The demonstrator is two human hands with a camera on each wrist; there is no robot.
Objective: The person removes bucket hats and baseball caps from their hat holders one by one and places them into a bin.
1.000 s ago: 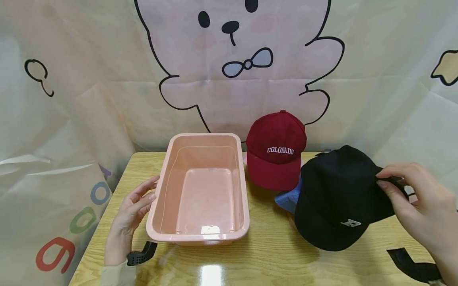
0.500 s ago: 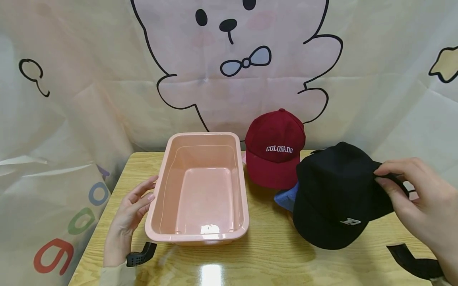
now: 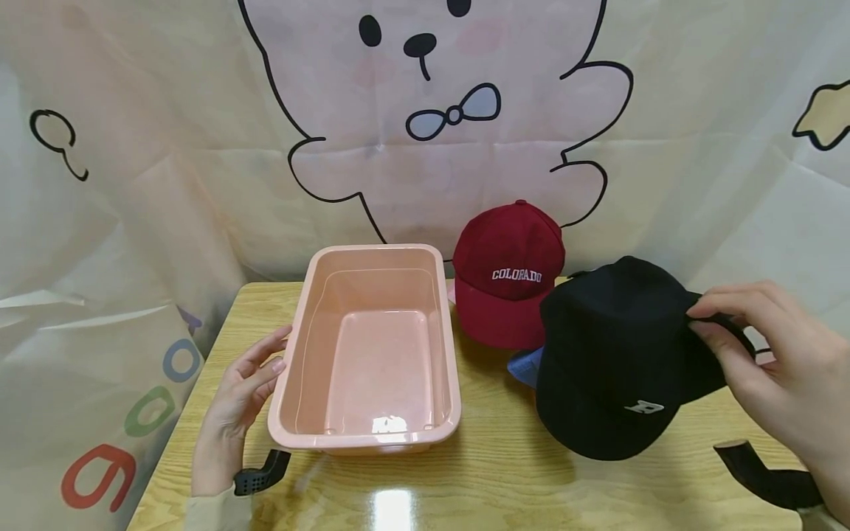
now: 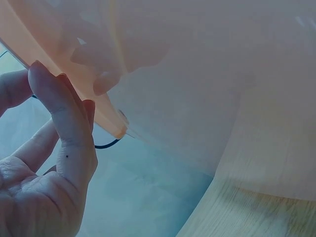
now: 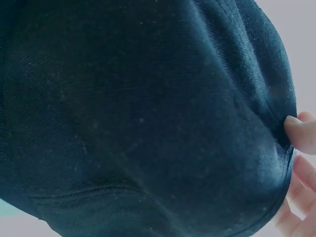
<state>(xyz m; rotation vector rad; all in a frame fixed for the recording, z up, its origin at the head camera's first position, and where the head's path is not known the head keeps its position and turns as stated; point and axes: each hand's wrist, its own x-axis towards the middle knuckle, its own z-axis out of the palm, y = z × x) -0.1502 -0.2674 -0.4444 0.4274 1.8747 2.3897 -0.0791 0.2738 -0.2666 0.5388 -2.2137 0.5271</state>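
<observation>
In the head view my right hand pinches the back edge of a black baseball cap, which hangs with its brim toward the front and a small white emblem showing. The right wrist view is mostly filled by the dark cloth of that cap, its edge between thumb and fingers. At the left, my left hand rests its fingertips against the outer left rim of a pink plastic basin. Seen from the left wrist, the fingers touch the basin's rim. Nothing lies inside the basin.
Behind the black cap sits a red cap lettered COLORADO. A bit of blue cloth shows between the two caps. All stand on a wooden table, with a printed cartoon curtain behind.
My right hand has shifted slightly left and up with the black cap, covering more of the blue cloth. The left hand and basin stay put; the whole view drifts slightly.
</observation>
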